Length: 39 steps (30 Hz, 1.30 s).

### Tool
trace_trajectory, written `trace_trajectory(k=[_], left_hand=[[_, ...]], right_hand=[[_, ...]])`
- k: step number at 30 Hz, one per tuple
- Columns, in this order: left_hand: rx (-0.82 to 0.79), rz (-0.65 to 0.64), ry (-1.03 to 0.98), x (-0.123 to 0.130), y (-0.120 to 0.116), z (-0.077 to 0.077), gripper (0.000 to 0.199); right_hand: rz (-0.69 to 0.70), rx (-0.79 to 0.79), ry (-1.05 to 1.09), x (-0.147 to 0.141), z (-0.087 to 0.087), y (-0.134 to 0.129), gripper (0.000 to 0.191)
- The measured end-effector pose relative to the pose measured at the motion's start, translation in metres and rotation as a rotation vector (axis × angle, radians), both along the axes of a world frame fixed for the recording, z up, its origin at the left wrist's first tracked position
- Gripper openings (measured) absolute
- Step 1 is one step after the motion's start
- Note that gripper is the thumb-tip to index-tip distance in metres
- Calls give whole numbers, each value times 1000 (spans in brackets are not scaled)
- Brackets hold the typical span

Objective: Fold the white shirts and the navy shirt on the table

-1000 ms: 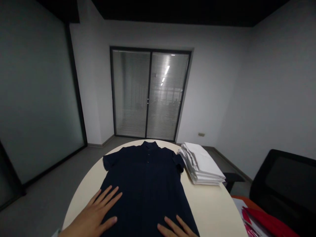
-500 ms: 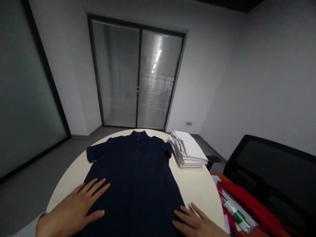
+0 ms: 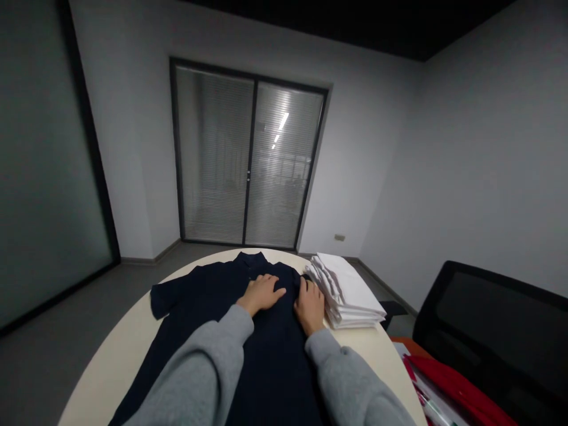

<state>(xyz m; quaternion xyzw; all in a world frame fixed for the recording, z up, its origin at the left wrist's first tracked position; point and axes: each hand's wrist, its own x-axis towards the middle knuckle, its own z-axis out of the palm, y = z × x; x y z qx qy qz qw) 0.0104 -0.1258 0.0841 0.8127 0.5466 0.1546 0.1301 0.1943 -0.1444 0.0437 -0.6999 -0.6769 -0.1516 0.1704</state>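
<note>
Dark shirt (image 3: 270, 355) lies under both hands on the bench (image 3: 381, 346), collar farthest | left hand (image 3: 261, 294): fingers loosely spread, chest | right hand (image 3: 310, 307): nearer white stack (image 3: 355, 293), fingers curled, grip unclear!

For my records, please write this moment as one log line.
left hand: on shirt chest | right hand: at shirt's right sleeve | white cloths: beside

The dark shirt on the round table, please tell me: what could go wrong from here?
The right hand is at the shirt's sleeve, close beside the folded white cloth, so it might nudge that stack. The stack lies near the edge of the table, so a push could perhaps tip it off. The left hand lies on the shirt's chest and may crease it.
</note>
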Motion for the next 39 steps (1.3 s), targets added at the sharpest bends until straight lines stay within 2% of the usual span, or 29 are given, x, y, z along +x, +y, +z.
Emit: trace_trajectory(k=[3,6,12,16,18,20,24,26,27,29,31,34,37,39], left_hand=[[62,59,-33,0,13,-37,59],[139,46,3,-4,16,-55,54],[157,32,-20,-5,15,-56,51],[175,39,-115,-3,16,-57,46],[150,54,-225,-3,20,-58,50],[66,84,-437,-4,28,-59,60],[-111,194,-1005,-13,49,-62,74],[-113,252,-1137,-17,55,-63,66],[-97,276,-1132,-18,55,-63,60],[-38,317,-988,-17,53,-63,60],[30,316,-745,-12,46,-63,72],[67,242,-405,-4,33,-61,81],[70,177,-209,0,26,-61,76],[70,162,-214,-2,29,-62,70]], right_hand=[[-10,39,26,10,-17,10,59],[20,19,33,14,-22,16,62],[109,13,164,19,-21,24,66],[206,126,353,19,-5,26,52],[270,200,445,11,8,25,44],[370,234,506,-5,21,21,37],[622,114,473,-47,41,4,27],[627,84,404,-59,45,-3,24],[587,85,370,-61,45,-6,23],[472,79,303,-57,40,-8,26],[350,36,243,-46,29,-7,46],[183,-56,190,-27,10,-2,73],[92,-124,213,-14,-3,2,71],[90,-161,238,-10,-5,4,66]])
